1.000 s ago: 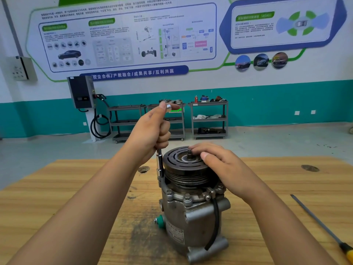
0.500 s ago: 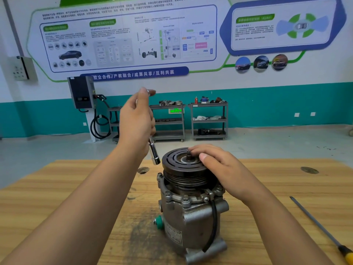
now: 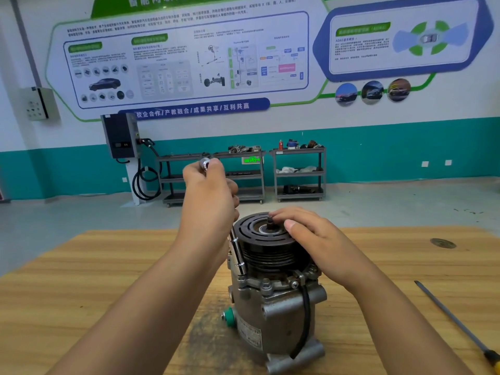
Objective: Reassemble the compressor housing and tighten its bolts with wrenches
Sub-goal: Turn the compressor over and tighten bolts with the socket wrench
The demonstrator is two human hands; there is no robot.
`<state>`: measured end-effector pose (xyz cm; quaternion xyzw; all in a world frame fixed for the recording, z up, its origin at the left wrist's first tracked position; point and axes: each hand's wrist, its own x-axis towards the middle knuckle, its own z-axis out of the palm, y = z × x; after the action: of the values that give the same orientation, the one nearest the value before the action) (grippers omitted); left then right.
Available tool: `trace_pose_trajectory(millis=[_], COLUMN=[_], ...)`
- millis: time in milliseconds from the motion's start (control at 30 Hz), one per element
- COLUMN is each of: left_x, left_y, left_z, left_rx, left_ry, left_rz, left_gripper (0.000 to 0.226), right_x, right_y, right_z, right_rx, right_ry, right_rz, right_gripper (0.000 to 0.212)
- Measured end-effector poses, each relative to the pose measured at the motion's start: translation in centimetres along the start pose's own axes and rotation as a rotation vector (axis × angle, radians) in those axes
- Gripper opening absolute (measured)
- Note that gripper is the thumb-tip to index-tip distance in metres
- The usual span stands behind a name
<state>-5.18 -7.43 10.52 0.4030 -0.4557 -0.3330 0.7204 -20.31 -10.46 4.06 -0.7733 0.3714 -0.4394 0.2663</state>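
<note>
Mind the compressor (image 3: 273, 315), upright at the middle of the counter (image 3: 108, 266), pulley (image 3: 265, 244) uppermost; standing on a narrow foot, so liable to rock or topple under sideways force; note the wrench (image 3: 238, 253) set, leaning, on a bolt (image 3: 241, 277) at the housing's left flange; likely to slip off and round the head if turned off-axis; with left grip (image 3: 208, 201) closed round the wrench handle high up, plenty of leverage for tipping; with right grip (image 3: 316, 239) open, laid on the pulley, only a weak steadying hold; off right, near the counter edge, a screwdriver (image 3: 454, 323), easily knocked off.
</note>
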Motion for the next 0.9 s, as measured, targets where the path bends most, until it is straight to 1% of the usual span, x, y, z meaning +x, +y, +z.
trace_pose_trajectory(millis=[167,233,333,433,533,700,900], left_x=[-0.1,-0.2,-0.3,-0.3,-0.4,0.0,1.5], left_y=[0.0,-0.1,-0.5,-1.0,-1.2,-1.4,-1.4], left_z=[0.4,0.4,0.4,0.6,0.9,0.7,-0.7], left_rx=[0.095,0.129,0.140,0.157,0.123,-0.002,-0.047], left_ry=[-0.016,-0.017,-0.028,-0.056,-0.091,-0.241,-0.417], left_rz=[0.007,0.012,0.035,0.075,0.114,0.050,-0.066], left_gripper=[0.010,0.015,0.018,0.012,0.018,0.021,0.027], right_x=[0.0,0.0,0.1,0.1,0.0,0.1,0.1], right_y=[0.1,0.1,0.1,0.1,0.0,0.1,0.0], right_z=[-0.1,-0.1,0.0,0.0,0.0,0.0,0.2], right_rx=[-0.013,-0.015,-0.018,-0.016,-0.020,-0.004,0.045], right_ry=[0.003,0.001,0.003,0.008,0.011,0.014,0.035], right_rz=[-0.004,-0.005,-0.011,-0.015,-0.024,-0.008,-0.005], right_gripper=[0.025,0.024,0.024,0.024,0.024,0.026,0.027])
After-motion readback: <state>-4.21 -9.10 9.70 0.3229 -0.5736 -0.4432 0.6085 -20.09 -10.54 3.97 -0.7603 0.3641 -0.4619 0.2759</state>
